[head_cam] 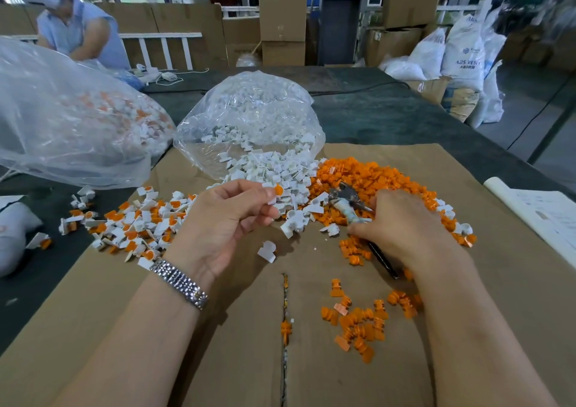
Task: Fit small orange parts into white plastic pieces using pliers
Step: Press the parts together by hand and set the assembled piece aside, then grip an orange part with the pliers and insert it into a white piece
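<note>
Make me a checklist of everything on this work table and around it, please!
Surface: brown cardboard over a dark table.
Job's things: orange parts heaped right; white pieces spilling from a bag; finished pieces piled left.
Clutter: big bag at left; paper at right.
Grippers: left hand pinches a white piece with an orange part; right hand holds pliers.
Cables: white cord far back.
Surroundings: boxes, sacks, another person.
</note>
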Available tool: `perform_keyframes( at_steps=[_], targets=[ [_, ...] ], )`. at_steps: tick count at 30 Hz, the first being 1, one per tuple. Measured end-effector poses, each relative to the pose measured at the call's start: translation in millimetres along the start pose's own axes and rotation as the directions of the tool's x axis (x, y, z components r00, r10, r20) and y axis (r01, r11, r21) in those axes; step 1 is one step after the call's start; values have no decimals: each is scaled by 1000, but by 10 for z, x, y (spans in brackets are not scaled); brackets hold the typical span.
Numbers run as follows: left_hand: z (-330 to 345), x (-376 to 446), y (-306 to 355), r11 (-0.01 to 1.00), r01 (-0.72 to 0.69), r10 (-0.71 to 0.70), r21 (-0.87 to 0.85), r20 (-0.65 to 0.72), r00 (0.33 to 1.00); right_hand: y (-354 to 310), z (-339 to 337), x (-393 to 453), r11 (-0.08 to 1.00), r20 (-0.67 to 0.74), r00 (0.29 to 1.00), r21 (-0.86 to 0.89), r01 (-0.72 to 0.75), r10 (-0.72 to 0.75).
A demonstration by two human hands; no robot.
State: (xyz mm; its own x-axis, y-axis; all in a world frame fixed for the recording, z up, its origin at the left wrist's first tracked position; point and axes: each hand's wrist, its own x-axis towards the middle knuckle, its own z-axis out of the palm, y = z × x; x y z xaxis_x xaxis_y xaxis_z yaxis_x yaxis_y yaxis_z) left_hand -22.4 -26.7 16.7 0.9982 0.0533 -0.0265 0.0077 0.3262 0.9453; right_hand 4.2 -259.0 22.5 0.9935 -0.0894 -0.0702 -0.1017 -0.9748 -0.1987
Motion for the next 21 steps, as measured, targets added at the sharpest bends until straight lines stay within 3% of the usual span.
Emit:
perform_keyframes(
  at_steps=[6, 11, 13, 16, 18, 21],
  targets=[
    [-8, -12, 21, 998, 22, -22, -55, 13, 1000, -20, 12, -15, 997, -67, 995, 37, 70, -67],
    [10, -10, 14, 992, 43, -43, -122, 5, 999, -52, -84, -63, 944, -134, 982, 282, 170, -136],
    [15, 0, 5, 989, 40, -40, -143, 6, 999, -72, -191, -124, 859, -99, 972, 456, 235, -214],
    [24, 7, -1, 987, 26, -24, -158, 13, 1000, -135, -275, -261, 745, 74, 921, 614, 261, -383],
    [32, 9, -4, 985, 16, -16, -172, 0, 1000, -185, -250, -322, 743, 153, 875, 606, 284, -459],
    [43, 7, -6, 982, 5, -12, -187, -35, 999, -266, -235, -389, 764, 156, 853, 545, 346, -498]
  ],
)
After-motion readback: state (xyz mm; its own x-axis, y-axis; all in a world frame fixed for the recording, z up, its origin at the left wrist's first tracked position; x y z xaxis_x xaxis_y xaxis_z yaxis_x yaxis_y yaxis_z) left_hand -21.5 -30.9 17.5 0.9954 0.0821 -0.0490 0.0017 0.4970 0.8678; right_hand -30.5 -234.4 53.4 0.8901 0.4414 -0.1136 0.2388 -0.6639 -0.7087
